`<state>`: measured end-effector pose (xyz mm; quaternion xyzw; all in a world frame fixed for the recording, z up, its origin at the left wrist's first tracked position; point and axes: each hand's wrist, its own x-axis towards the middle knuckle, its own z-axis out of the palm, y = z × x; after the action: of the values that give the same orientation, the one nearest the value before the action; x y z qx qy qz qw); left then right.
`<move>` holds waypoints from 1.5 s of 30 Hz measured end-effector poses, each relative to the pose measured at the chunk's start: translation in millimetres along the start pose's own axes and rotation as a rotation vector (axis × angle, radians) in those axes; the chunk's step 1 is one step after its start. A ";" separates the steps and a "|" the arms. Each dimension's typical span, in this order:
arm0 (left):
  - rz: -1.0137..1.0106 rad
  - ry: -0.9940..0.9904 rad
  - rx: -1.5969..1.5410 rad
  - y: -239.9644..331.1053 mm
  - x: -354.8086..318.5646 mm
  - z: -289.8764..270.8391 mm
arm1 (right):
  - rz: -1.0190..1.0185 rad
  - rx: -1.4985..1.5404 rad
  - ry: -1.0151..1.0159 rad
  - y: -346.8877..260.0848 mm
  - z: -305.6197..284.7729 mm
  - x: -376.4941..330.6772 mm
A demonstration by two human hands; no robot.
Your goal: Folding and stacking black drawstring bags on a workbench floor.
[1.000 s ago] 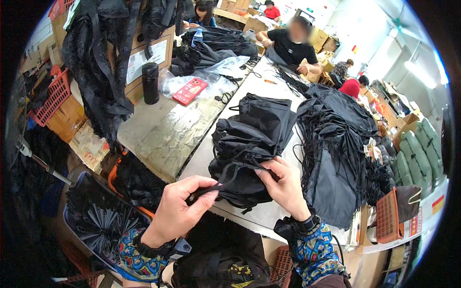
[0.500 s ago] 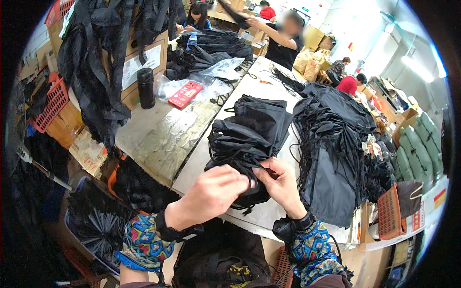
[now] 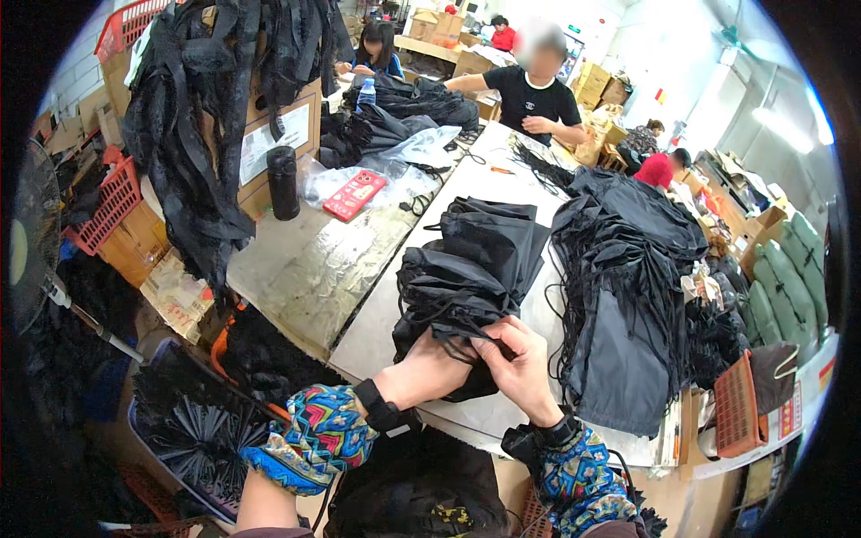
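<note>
R hand (image 3: 517, 368) pinching blk fabric (image 3: 459, 309), L hand (image 3: 425, 368) partly hidden.

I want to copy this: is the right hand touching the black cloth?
Touching. The head view shows the right hand pinching the black cloth between thumb and fingers.

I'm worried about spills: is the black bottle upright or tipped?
Upright: the bottle stands on its base on the table, its round top facing up.
</note>
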<state>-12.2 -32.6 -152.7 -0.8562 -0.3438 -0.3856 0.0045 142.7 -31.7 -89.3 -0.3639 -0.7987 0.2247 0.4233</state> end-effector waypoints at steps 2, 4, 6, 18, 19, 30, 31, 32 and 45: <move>-0.144 -0.012 -0.065 1.8 1.7 0.6 | -0.029 0.026 0.046 6.3 -0.6 1.7; -0.209 -0.010 -0.261 -2.0 -8.2 -15.6 | 0.018 0.035 0.033 5.7 0.9 2.9; -0.351 -0.014 -0.431 5.4 -16.0 -42.8 | 0.052 0.055 0.047 1.9 -0.8 0.9; -0.498 0.120 -0.118 11.0 -29.9 -50.6 | 0.023 0.007 0.030 -7.4 -1.4 -1.0; -0.416 0.049 -0.093 6.1 -28.9 -45.6 | 0.023 0.013 0.033 -6.3 -2.0 -2.0; -0.144 0.013 0.008 -8.1 -8.3 17.1 | -0.030 0.109 -0.016 11.0 -8.3 -17.4; -0.141 0.014 0.007 -7.6 -6.4 18.6 | -0.030 0.107 -0.014 12.5 -8.7 -18.0; -0.176 0.004 -0.031 -5.5 -4.5 19.1 | -0.036 0.101 -0.022 13.7 -10.1 -18.4; -0.220 -0.005 -0.268 -19.2 -8.9 23.7 | -0.163 0.022 -0.086 6.7 -5.2 -15.6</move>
<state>-12.1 -16.7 -180.2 -0.8072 -0.3810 -0.4242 -0.1529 155.6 -39.2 -98.9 -0.2833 -0.8405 0.2135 0.4094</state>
